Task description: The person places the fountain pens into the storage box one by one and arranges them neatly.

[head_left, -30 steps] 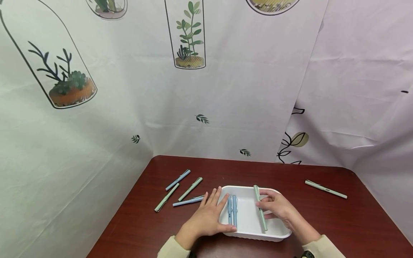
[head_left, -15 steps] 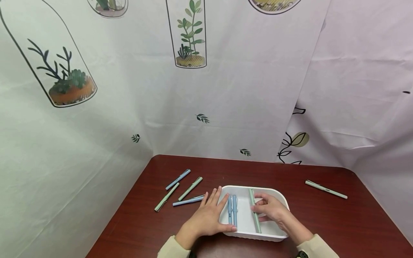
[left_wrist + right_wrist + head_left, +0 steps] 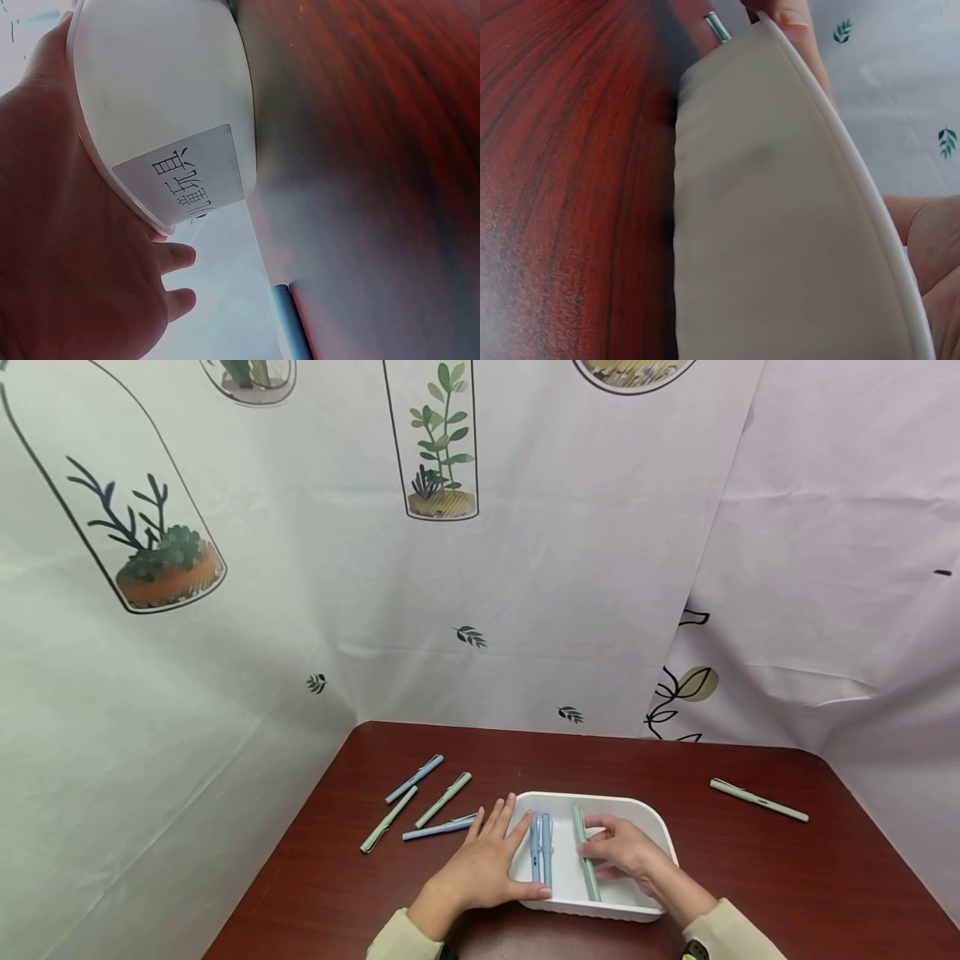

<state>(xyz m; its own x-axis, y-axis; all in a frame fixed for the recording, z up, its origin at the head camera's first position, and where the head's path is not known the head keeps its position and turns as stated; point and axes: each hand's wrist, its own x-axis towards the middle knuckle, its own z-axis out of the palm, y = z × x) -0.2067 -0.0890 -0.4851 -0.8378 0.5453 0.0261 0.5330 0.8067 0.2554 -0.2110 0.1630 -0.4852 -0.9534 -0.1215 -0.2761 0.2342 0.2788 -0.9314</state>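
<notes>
In the head view, a white plastic tray [image 3: 600, 912] stands near the table's front. Two blue pens [image 3: 547, 853] lie side by side in its left part. My left hand [image 3: 483, 868] rests on the tray's left rim, fingers straight and spread, thumb at the front edge. My right hand [image 3: 632, 852] reaches over the right side and pinches a green pen [image 3: 592, 878] between thumb and fingers, lengthwise inside the tray. Whether that pen touches the bottom, I cannot tell. The right wrist view mostly shows the tray's outer wall [image 3: 772, 202], which hides the pens inside.
Left of the tray lie a blue pen [image 3: 415, 779], a green pen [image 3: 388, 819], another green pen [image 3: 443, 799] and another blue pen [image 3: 435, 830]. A pale green pen [image 3: 759, 800] lies far right on the brown table [image 3: 750, 860]. Printed cloth [image 3: 525, 610] hangs behind.
My right hand has moved left and lowered the green pen into the tray, nearer the two blue pens. The left hand has stayed on the rim.
</notes>
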